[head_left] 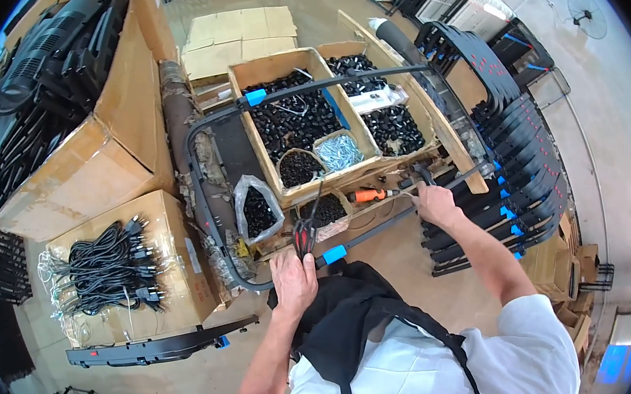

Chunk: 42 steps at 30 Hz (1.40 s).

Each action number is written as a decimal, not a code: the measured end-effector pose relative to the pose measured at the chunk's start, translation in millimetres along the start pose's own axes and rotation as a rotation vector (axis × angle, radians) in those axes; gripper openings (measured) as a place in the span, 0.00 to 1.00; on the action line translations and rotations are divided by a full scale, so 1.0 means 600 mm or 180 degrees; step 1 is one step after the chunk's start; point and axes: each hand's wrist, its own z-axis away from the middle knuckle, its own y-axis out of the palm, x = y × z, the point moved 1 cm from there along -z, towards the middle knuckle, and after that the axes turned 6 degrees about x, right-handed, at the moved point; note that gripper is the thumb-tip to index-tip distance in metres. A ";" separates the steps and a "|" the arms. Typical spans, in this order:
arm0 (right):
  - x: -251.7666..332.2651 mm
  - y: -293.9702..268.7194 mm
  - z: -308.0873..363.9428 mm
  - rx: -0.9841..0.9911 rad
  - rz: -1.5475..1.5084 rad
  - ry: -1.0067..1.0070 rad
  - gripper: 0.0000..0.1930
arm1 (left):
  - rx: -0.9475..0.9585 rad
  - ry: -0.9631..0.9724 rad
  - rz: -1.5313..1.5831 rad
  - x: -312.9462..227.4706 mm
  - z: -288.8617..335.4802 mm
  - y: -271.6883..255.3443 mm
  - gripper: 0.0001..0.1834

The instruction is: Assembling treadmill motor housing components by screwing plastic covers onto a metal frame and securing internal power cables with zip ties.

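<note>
Black and round at the corners, the big frame point(319, 86) lies in the middle, and its far bar crosses over the wooden box point(263, 65). The left hand point(293, 276), at 7 o'clock, is closed around a red and black tool point(304, 236). The right hand point(435, 203), at 3 o'clock, looks curled next to a dark thing point(422, 173), but I can't tell if it grips it. An orange tool point(373, 195) lies at 9 o'clock from that hand. Shiny screws point(339, 152) sit at 1 o'clock from the left hand. I think this step is getting tools and bits ready to work on the frame. The next move seems to need one hand to keep the frame steady and the other to bring the tool to it.
</note>
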 end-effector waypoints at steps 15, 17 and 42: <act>0.354 -0.195 -0.170 0.1306 -0.7963 0.0732 0.20 | 0.1836 -0.2065 0.5550 -0.093 -0.104 -0.018 0.18; 0.340 -0.213 -0.180 0.1109 -0.8019 0.0852 0.19 | 0.1858 -0.2088 0.5593 -0.101 -0.090 -0.023 0.17; 0.149 -0.377 0.046 0.0608 -0.6281 -0.2504 0.16 | 0.1003 -0.1320 0.0283 -0.234 0.139 0.047 0.19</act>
